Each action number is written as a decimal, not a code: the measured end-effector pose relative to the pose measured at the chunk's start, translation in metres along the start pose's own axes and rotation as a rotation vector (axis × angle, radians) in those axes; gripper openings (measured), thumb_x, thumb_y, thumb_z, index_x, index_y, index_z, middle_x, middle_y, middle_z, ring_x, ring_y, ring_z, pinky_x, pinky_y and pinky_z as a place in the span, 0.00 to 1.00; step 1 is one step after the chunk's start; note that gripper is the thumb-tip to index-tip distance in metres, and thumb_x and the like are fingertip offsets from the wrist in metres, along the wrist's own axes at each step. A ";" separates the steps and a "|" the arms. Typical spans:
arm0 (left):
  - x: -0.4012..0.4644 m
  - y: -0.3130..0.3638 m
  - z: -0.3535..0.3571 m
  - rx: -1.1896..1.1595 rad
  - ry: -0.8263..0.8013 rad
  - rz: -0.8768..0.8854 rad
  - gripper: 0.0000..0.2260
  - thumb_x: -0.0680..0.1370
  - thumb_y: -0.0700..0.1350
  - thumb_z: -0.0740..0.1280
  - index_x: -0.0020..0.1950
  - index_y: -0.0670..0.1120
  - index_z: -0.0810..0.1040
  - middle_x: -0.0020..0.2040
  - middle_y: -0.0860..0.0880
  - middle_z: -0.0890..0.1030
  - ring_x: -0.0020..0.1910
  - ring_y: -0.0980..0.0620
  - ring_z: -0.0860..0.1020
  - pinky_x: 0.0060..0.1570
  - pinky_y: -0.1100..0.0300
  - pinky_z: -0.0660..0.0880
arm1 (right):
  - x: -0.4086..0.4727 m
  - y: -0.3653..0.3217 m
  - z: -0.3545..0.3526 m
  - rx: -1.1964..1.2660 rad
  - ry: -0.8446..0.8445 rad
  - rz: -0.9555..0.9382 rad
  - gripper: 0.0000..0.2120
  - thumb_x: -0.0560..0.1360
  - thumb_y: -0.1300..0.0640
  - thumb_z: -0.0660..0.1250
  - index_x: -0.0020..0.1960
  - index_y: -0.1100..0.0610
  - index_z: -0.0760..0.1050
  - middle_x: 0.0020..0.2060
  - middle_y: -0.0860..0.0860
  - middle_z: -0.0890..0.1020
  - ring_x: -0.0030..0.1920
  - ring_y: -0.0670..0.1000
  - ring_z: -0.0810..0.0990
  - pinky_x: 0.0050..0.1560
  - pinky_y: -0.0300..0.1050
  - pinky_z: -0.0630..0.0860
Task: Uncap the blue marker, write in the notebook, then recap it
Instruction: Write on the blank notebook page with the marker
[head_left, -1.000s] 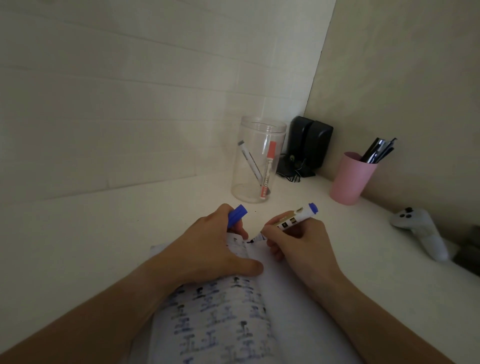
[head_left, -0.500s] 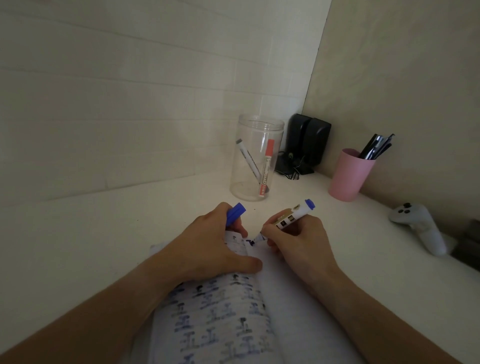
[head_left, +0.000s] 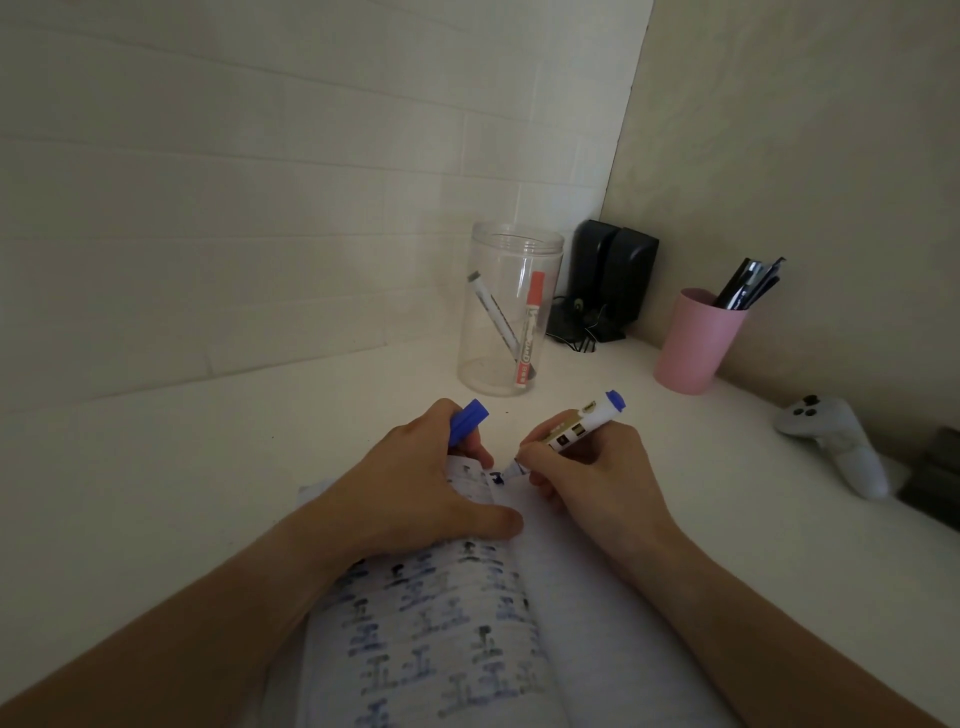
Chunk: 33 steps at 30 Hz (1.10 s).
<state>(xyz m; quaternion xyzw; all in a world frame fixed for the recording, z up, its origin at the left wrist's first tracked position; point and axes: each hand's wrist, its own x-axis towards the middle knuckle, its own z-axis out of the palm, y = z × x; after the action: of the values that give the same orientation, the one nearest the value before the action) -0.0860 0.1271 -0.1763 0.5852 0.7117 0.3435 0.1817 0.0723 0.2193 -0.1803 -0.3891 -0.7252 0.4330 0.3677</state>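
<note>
**Marker tip down near the notebook's top edge, cap parked in the other hand**

Notebook lies open on the white desk; its soft pages would likely lift unless pinned, and the left hand presses them flat while clamped on the blue cap. Right hand is closed around the blue marker low on its barrel, tip touching the page. It looks light, rigid and smooth, best held near the tip. Fingers hide most of the fresh stroke; dim light blurs the writing.
</note>
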 end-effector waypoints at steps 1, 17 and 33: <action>0.000 0.000 0.000 0.003 0.000 -0.002 0.26 0.61 0.59 0.82 0.47 0.56 0.68 0.46 0.60 0.81 0.43 0.61 0.79 0.40 0.68 0.71 | -0.001 -0.001 0.000 0.004 -0.008 -0.005 0.02 0.70 0.61 0.74 0.40 0.56 0.83 0.30 0.49 0.85 0.31 0.44 0.83 0.37 0.39 0.80; -0.002 0.003 -0.002 -0.016 -0.006 -0.016 0.26 0.61 0.58 0.82 0.48 0.55 0.70 0.48 0.60 0.81 0.45 0.60 0.80 0.44 0.65 0.75 | 0.000 -0.004 0.003 -0.081 0.076 0.019 0.03 0.69 0.59 0.74 0.38 0.57 0.81 0.34 0.54 0.85 0.35 0.50 0.83 0.42 0.46 0.82; -0.001 -0.003 -0.004 -0.139 0.282 0.024 0.13 0.85 0.50 0.55 0.48 0.48 0.76 0.44 0.54 0.82 0.42 0.60 0.78 0.45 0.56 0.73 | 0.005 -0.004 -0.014 0.567 0.047 0.019 0.10 0.79 0.61 0.67 0.56 0.56 0.85 0.43 0.58 0.89 0.44 0.53 0.88 0.45 0.45 0.83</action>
<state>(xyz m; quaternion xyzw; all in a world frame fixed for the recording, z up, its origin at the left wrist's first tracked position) -0.0905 0.1247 -0.1764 0.5257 0.6976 0.4729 0.1156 0.0817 0.2274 -0.1709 -0.2873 -0.5627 0.6128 0.4746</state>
